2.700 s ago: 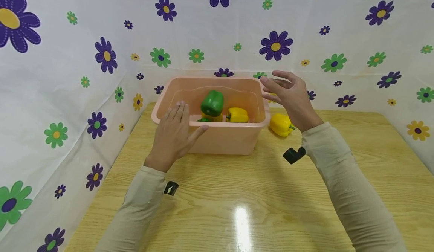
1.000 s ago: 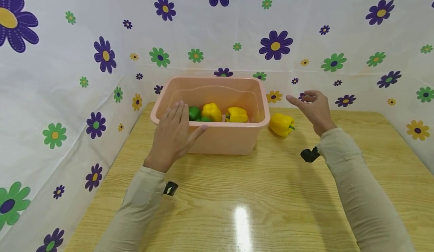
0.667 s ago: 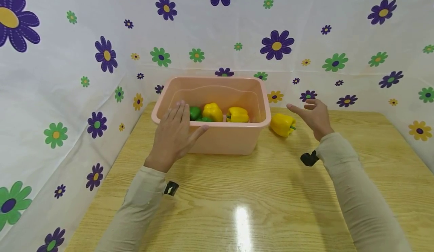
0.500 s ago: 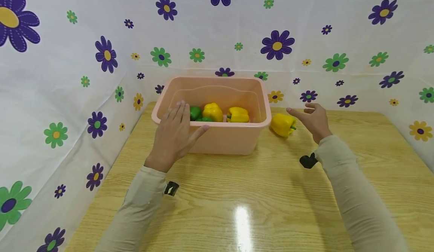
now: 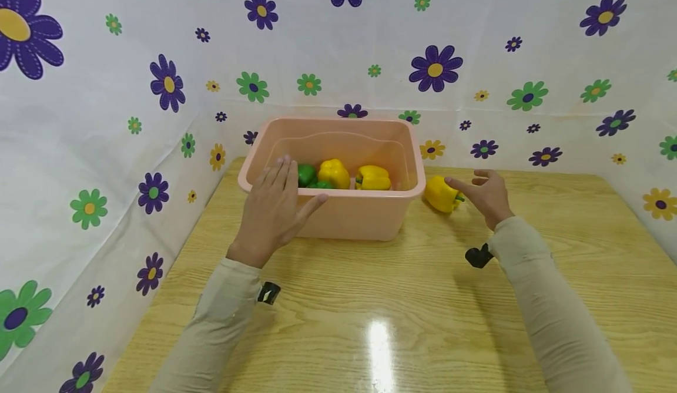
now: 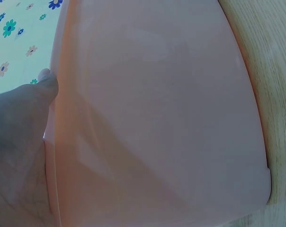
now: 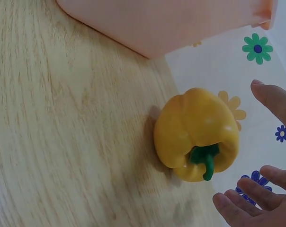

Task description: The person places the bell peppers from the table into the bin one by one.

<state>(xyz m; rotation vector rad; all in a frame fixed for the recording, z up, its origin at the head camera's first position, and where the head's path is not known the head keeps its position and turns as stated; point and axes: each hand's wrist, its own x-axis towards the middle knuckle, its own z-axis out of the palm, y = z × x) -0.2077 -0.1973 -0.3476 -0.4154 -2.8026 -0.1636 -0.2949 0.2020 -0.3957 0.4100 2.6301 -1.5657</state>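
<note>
A pink plastic bin [image 5: 349, 214] stands on the table. My left hand [image 5: 270, 211] rests on its near rim at the left, fingers straight and thumb spread along the edge. In the left wrist view the thumb [image 6: 48, 85] lies at the rim. Inside the bin are yellow bell peppers [image 5: 373, 178] and green bell peppers [image 5: 307, 175], partly hidden by the front wall and my left hand. One yellow bell pepper [image 7: 195, 132] lies on the table to the right of the bin. Beside and above it hovers my right hand [image 5: 486, 196], thumb and fingers apart, holding nothing.
The wooden table [image 5: 338, 305] carries the bin near its back edge. A white cloth with printed flowers [image 5: 328, 40] hangs behind and along the left side. Black wrist mounts [image 5: 479, 256] sit under both sleeves.
A green bell pepper, seen tilted above the others in the bin, now lies lower at the left. My right hand moved right from the bin, then down towards the outside yellow pepper. Left hand stayed.
</note>
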